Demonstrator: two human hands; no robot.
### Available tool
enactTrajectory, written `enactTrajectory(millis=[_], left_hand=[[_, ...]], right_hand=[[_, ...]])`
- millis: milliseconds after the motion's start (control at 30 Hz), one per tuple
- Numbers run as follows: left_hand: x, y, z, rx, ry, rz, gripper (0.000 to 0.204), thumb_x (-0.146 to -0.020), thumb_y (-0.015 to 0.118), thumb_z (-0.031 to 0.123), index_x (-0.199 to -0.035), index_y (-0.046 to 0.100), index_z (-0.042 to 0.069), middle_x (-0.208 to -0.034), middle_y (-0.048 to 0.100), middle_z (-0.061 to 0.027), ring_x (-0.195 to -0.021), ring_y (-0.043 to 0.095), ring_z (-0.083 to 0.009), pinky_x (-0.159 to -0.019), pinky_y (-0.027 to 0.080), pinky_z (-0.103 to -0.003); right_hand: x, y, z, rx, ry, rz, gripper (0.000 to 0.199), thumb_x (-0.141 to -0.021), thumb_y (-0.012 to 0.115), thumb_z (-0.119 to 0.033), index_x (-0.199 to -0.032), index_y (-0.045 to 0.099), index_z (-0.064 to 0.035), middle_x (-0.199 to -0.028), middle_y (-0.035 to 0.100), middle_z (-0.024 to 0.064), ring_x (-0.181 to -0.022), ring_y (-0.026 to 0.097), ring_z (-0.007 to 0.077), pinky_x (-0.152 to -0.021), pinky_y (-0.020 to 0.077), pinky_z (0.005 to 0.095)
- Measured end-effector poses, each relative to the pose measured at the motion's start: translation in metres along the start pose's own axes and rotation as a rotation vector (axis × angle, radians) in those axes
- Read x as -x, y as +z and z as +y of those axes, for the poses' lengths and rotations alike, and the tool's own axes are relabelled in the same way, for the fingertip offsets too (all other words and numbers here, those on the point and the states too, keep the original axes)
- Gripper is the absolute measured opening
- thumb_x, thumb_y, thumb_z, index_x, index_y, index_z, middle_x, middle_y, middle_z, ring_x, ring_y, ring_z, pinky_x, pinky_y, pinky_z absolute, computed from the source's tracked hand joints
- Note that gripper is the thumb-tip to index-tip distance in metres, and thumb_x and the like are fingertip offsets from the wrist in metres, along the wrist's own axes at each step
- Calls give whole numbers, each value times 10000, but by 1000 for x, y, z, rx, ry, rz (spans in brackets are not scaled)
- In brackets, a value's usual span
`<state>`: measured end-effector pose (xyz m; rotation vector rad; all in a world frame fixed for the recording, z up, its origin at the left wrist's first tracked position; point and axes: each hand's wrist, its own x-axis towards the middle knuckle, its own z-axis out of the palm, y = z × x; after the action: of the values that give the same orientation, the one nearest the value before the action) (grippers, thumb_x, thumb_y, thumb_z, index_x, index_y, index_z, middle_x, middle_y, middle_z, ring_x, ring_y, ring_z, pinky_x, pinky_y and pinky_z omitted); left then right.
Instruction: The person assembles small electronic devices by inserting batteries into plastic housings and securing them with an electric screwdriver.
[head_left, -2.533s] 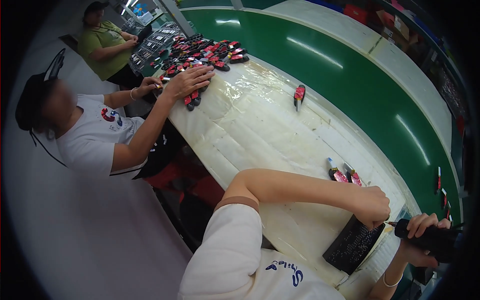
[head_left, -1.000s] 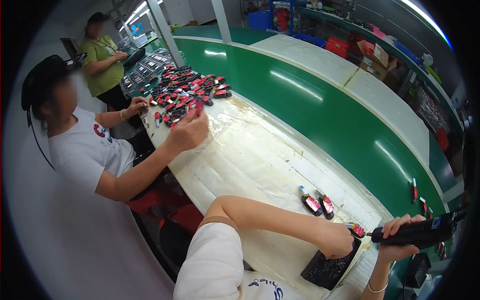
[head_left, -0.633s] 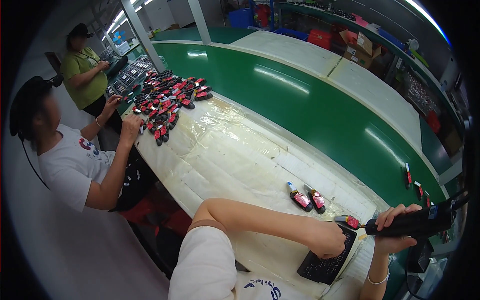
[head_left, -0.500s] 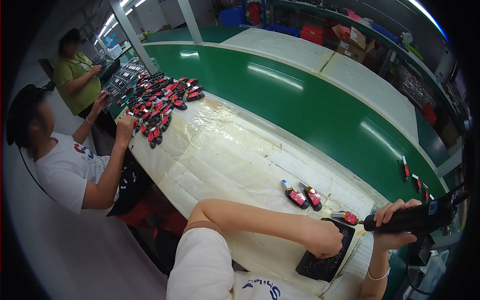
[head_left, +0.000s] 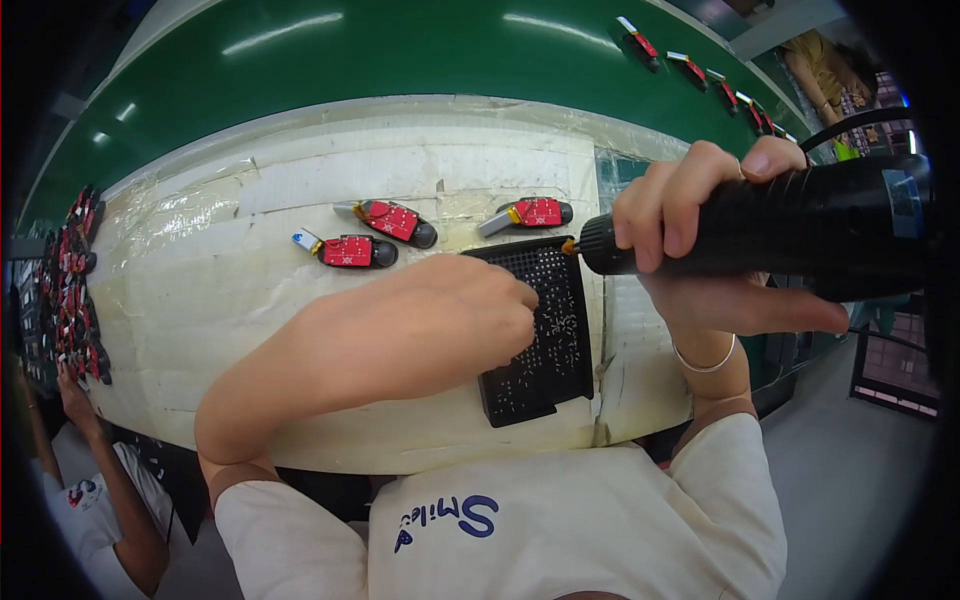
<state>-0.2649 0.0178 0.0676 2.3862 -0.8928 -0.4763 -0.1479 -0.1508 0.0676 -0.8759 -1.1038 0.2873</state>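
My right hand (head_left: 700,215) grips a thick black electric screwdriver (head_left: 800,225) held level, its tip at the far right edge of a black perforated tray (head_left: 545,350). My left hand (head_left: 450,315) rests on that tray with the fingers bunched together, fingertips on the grid; whether they pinch anything is hidden. Three small red circuit boards lie just beyond the tray: one on the left (head_left: 345,250), one in the middle (head_left: 395,220), one on the right (head_left: 530,212).
The tray lies on a pale plastic-covered worktop (head_left: 250,300) beside a green conveyor belt (head_left: 400,50) that carries more red boards (head_left: 690,65). A heap of red boards (head_left: 75,290) lies far left, near a seated person's arm (head_left: 75,400).
The view has swung down and closer over the tray. My right hand brought the screwdriver tip from the right to the tray's edge. My left hand stays on the tray.
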Motion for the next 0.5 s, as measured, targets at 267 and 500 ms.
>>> enactTrajectory(millis=[267,500], left_hand=[[-15,8,-46,-119,-95,574,217,-755,674,77,-964,624,52,-949,589,-83,-889,570,-269,-775,471,-361],[-23,19,-55,-42,-172,483,230,-754,676,83,-978,625,68,-884,600,-63,-847,579,-259,-747,472,-358]], right_hand=[[13,2,15,47,-30,-36,969,-574,313,-926,-1094,353,-109,-649,483,62,-481,492,148,-455,456,289],[14,1,21,98,-24,-46,952,-574,315,-922,-1061,342,-105,-622,475,68,-454,471,150,-447,449,280]])
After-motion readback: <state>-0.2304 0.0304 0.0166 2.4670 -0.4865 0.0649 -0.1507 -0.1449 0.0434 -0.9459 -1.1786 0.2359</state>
